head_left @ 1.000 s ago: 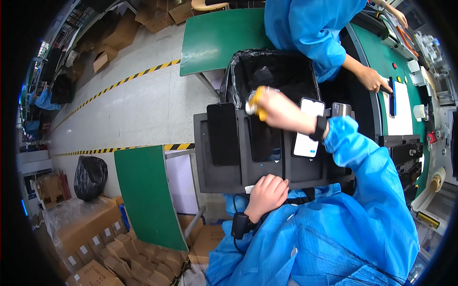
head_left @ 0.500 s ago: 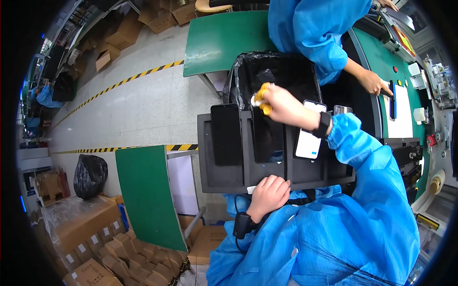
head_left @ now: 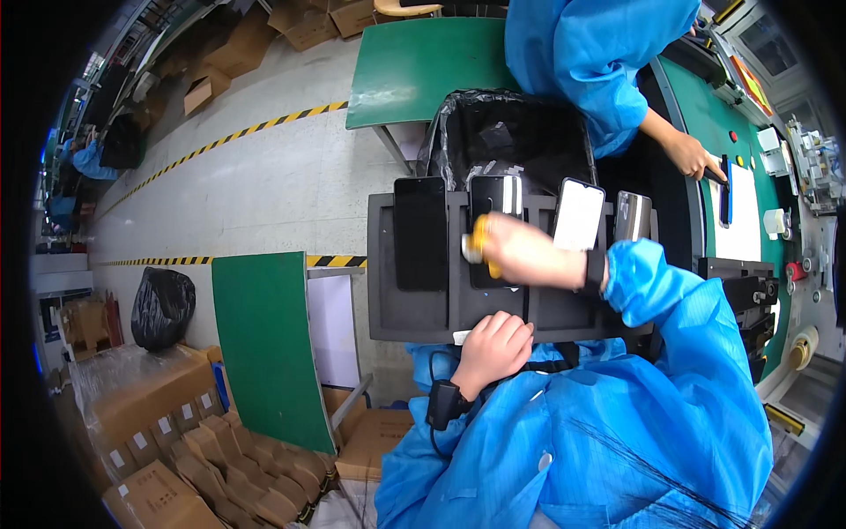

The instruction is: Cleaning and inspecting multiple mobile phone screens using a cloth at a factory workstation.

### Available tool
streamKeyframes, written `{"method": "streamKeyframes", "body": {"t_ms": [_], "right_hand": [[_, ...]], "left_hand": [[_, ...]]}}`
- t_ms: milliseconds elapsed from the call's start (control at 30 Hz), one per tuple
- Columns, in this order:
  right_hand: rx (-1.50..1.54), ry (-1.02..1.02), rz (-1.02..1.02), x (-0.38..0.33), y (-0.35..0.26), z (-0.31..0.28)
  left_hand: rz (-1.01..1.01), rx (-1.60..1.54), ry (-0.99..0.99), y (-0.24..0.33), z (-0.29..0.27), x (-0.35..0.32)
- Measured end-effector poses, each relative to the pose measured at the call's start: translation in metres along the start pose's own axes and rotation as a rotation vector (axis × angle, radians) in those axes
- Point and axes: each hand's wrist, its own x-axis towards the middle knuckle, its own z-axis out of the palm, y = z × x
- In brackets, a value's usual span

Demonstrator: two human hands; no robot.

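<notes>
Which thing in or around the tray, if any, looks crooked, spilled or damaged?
Nothing looks clearly spilled or damaged. Only the phone with the white screen seems slanted in the black tray, while the dark phone at far left sits straight. The wide lens may exaggerate this.

Lettering too small or blurred to read, white labels (head_left: 164, 425) on a brown carton (head_left: 145, 401) at lower left, smudged dark print (head_left: 161, 500) on a lower box (head_left: 181, 518), 1 small white sticker (head_left: 460, 337) at the near edge of the black tray (head_left: 410, 324), yellow-and-black warning stripes (head_left: 339, 262) on the floor (head_left: 264, 194)
</notes>
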Motion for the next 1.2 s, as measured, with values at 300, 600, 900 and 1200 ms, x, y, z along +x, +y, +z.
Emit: {"method": "streamKeyframes", "body": {"t_ms": [300, 600, 900, 1200], "right_hand": [[-0.100, 0.152, 0.144, 0.013, 0.015, -0.010], [-0.133, 0.074, 0.214, -0.008, 0.037, -0.012], [-0.258, -0.132, 0.072, -0.050, -0.014, -0.013], [-0.062, -0.128, -0.007, -0.059, -0.028, 0.006]], "left_hand": [[0.020, 0.024, -0.005, 0.000, 0.000, -0.001], [0.017, 0.028, 0.009, 0.000, 0.001, -0.002], [0.015, 0.034, 0.016, 0.002, 0.005, -0.001], [-0.007, 0.031, 0.002, 0.002, 0.003, -0.003]]}}
